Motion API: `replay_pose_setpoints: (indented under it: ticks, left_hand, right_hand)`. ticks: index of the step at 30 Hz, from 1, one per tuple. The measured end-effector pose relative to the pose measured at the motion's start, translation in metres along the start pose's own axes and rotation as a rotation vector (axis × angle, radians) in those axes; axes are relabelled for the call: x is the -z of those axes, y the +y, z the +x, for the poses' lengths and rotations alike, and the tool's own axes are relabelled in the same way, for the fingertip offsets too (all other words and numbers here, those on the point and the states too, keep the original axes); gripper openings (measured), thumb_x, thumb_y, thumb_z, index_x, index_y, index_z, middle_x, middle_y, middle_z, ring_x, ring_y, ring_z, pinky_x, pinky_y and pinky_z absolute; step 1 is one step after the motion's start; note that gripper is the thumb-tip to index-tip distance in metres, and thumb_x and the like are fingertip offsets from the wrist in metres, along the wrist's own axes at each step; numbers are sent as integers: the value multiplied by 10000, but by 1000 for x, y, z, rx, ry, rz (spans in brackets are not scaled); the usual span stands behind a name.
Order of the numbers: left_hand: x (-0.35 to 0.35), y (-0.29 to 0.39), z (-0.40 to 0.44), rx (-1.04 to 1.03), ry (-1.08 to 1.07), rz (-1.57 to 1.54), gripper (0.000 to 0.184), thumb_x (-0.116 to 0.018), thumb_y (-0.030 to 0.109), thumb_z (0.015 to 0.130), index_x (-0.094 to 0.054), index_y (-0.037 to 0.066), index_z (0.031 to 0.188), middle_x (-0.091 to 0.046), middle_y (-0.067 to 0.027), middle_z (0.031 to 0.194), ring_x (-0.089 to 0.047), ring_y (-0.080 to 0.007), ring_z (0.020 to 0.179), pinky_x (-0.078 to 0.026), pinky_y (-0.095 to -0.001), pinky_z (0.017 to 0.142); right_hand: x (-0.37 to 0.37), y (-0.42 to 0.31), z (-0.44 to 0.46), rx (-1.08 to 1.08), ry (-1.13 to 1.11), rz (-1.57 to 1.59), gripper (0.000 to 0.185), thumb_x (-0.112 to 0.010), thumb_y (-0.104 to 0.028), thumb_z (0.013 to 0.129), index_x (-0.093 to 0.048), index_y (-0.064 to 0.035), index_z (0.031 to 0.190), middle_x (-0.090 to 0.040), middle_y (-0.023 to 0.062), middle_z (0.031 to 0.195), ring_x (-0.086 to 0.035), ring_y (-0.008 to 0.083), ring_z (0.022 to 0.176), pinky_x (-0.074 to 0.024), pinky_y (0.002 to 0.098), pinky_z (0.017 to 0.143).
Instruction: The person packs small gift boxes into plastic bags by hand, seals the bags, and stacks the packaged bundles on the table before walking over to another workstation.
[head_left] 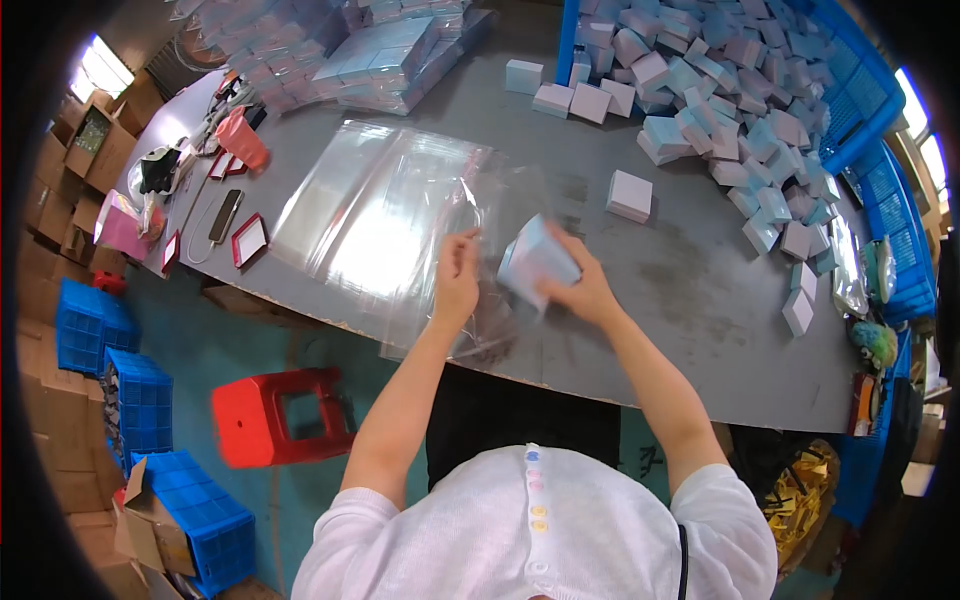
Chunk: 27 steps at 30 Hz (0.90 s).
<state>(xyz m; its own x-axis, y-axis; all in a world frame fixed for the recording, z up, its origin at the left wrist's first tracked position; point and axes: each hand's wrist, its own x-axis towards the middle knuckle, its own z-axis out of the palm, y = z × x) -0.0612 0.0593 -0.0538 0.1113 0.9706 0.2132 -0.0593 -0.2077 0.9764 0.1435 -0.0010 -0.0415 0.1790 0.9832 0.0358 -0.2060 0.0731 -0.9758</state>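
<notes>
My right hand (588, 290) grips a small stack of pale blue and white boxes (538, 258), blurred by motion, above the grey table. Just left of it, my left hand (458, 280) has its fingers curled at the right edge of a clear plastic bag (485, 205); the exact hold is hard to see. More flat clear bags (345, 200) lie piled to the left, shining with reflected light. Beyond my right hand, a short stack of white boxes (630, 194) sits on the table (690, 340).
A large heap of small boxes (740, 110) spills from a blue crate (865, 110) at right. Bagged boxes (385, 65) are stacked at the back left. A pink cup (242, 138) and a dark device (227, 215) lie left. A red stool (280, 418) stands below the table edge.
</notes>
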Motion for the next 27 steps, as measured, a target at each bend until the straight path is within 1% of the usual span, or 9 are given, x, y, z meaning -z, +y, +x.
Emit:
replay_pose_setpoints:
  ticks: [2,6,10,11,13,15,19,22,27]
  left_hand:
    - [7,10,-4,173,-206,-137,95,-473,133,1008,-501,42,1007,-637,-65,1214,-475,-58,720,-423,-259,650]
    - [-5,73,-5,90,-537,22,25,-489,60,968,-496,66,946,-589,-63,1311,-572,-157,1093,-423,-358,976]
    - [-57,94,-21,-803,-1019,444,246,-632,10,750,-546,75,971,-571,-15,1333,-407,-343,1334,-176,-595,1134]
    - [-64,101,-33,-806,-1020,444,246,-632,10,750,-546,75,971,-571,-15,1333,-407,-343,1334,-176,-595,1134]
    - [-69,113,-56,-1140,-986,426,424,-698,83,745,-580,94,1151,-526,-49,1379,-389,-358,1340,-167,-580,1137]
    - [-47,107,-59,-785,-479,485,603,-757,199,746,-534,68,1291,-469,-145,1412,-374,-365,1348,-177,-584,1127]
    - [-33,18,-23,-15,398,314,586,-744,238,806,-518,-36,1272,-539,-258,1269,-535,-328,1196,-422,-477,997]
    - [-29,30,-13,488,-25,158,373,-650,197,867,-595,-69,1122,-667,-194,951,-685,-274,792,-555,-357,646]
    - [-16,38,-17,441,-72,102,250,-537,177,925,-611,-55,871,-637,-105,672,-636,-188,529,-462,-288,407]
  right_hand:
    - [-6,-46,-19,485,-576,-788,822,-796,-109,661,-486,-235,1412,-513,125,1256,-567,307,1107,-474,370,967]
    - [-10,-46,-33,336,-280,-987,758,-791,-141,631,-561,-261,1344,-448,142,1321,-544,360,1120,-473,430,961]
    - [-34,-12,-26,884,-237,-1563,747,-769,-168,656,-534,-238,1361,-433,162,1334,-549,352,1128,-494,420,904]
    - [-55,-49,-40,551,-220,-824,830,-810,-120,637,-505,-279,1392,-464,113,1328,-560,293,1147,-499,400,911]
    - [-48,-22,-11,432,-78,-812,790,-791,-163,651,-511,-259,1384,-444,150,1327,-552,329,1138,-492,405,910]
    - [-49,-35,-4,46,84,-791,783,-807,-206,688,-489,-278,1399,-450,156,1303,-563,316,1113,-507,390,894]
    - [-33,-10,9,309,227,-998,750,-784,-225,711,-488,-251,1400,-440,187,1281,-564,341,1092,-512,396,874]
    - [-35,-7,24,201,245,-893,751,-777,-245,720,-477,-212,1407,-424,211,1280,-552,380,1102,-491,429,907]
    - [-21,-5,50,215,460,-1009,778,-762,-219,734,-416,-127,1426,-412,244,1308,-504,433,1138,-429,471,970]
